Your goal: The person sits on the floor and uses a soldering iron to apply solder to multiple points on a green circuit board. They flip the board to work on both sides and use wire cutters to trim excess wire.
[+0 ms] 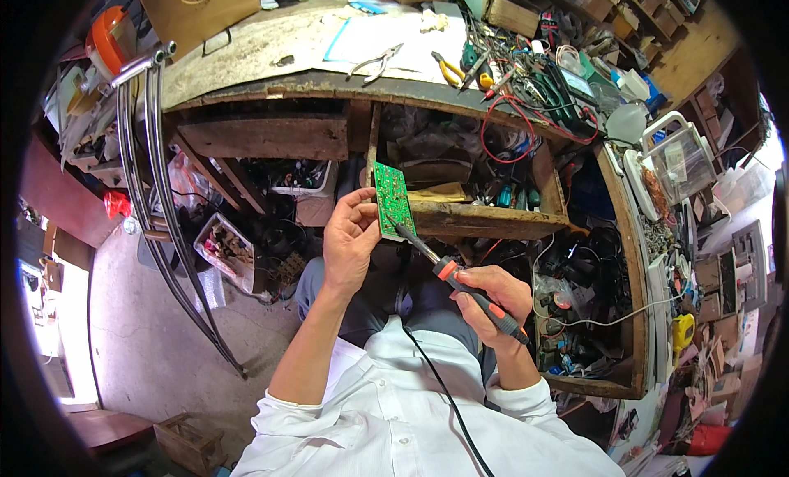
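Observation:
My left hand (348, 245) pinches the lower left edge of a green circuit board (393, 196) between thumb and fingers. The board is tilted up in front of the drawer, its soldered side with many small joints showing. In my right hand (496, 303) is a soldering iron (446, 269) with a grey and orange handle, a metal barrel and a dark tip. The fingers wrap round the handle, and the iron slants up to the left. Its tip is at the lower part of the board; whether it touches, I cannot tell.
An open wooden drawer (485, 220) with tools stands just beyond the board. On the worn workbench (288, 82) lie pliers (378, 64) and several hand tools. A red test lead (485, 132) hangs over its edge. Curved metal tubes (156, 189) stand left; a cluttered wooden bin (637, 345) is right.

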### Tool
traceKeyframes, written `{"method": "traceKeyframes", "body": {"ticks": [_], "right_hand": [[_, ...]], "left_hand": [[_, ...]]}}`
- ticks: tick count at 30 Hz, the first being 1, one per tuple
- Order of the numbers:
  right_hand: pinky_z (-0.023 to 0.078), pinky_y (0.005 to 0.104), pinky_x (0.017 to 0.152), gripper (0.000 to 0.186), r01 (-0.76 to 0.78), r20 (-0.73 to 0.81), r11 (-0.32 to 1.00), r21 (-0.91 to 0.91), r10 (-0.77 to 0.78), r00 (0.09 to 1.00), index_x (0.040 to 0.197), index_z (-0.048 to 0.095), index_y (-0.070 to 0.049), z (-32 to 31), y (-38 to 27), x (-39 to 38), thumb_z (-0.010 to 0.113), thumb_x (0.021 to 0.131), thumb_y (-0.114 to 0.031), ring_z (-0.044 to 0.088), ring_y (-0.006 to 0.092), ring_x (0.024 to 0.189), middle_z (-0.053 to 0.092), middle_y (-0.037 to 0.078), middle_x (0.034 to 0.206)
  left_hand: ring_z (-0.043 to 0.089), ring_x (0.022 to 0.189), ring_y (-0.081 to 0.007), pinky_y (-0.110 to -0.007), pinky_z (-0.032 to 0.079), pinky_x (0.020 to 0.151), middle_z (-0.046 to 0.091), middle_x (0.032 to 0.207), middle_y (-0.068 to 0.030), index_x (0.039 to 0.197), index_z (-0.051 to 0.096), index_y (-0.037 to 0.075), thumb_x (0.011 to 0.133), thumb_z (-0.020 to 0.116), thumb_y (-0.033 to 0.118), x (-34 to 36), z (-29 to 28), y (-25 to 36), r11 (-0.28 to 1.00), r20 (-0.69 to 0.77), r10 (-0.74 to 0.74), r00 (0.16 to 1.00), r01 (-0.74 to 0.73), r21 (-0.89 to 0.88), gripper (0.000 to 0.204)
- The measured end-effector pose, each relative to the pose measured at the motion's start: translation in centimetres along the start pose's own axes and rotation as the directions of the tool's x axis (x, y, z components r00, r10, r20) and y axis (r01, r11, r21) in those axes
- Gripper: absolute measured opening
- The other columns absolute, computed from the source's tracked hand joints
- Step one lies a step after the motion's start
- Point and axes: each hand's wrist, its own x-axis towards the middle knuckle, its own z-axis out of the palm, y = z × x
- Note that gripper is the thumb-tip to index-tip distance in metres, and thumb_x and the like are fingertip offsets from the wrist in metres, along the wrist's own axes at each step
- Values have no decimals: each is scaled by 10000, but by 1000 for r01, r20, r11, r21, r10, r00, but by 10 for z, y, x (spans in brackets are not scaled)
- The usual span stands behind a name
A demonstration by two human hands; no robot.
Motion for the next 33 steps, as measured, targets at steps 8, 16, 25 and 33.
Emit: {"method": "traceKeyframes", "body": {"ticks": [8, 16, 25, 33], "right_hand": [[543, 291, 684, 303, -44, -36, 999, 31, 45, 998, 1038, 698, 26, 3, 0, 2, 733, 737, 36, 697, 216, 755, 727, 155, 921], [530, 282, 668, 295, -39, -41, 999, 22, 40, 998, 1039, 700, 28, 7, 1, 2, 728, 745, 40, 683, 196, 737, 721, 145, 912], [547, 279, 651, 231, -1, -21, 1000, -9, 1, 1000, 1025, 687, 51, 7, 1, 3, 678, 794, 65, 686, 177, 739, 702, 169, 923], [548, 289, 738, 240, 72, -43, 994, -79, -76, 996, 1045, 700, 19, 6, -2, 12, 721, 808, 48, 696, 175, 817, 717, 132, 938]], "left_hand": [[683, 934, -158, -258, 566, 818, 684, 1097, -148, 1302, 507, -57, 912, 647, -45, -6, 8, -1, 984, -161, -123, 979, 99, -147, 415], [695, 893, -143, -252, 576, 791, 710, 1053, -136, 1238, 557, -59, 908, 671, -24, -6, 5, -3, 983, -200, -141, 970, 113, -147, 351], [694, 896, -157, -260, 570, 789, 696, 1040, -123, 1252, 525, -65, 914, 645, -26, -2, 7, -7, 976, -223, -194, 955, 167, -136, 361], [674, 819, -136, -235, 544, 732, 712, 961, -128, 1238, 552, -46, 874, 700, -39, 5, 10, -2, 988, -264, -150, 953, 139, -59, 394]]}}
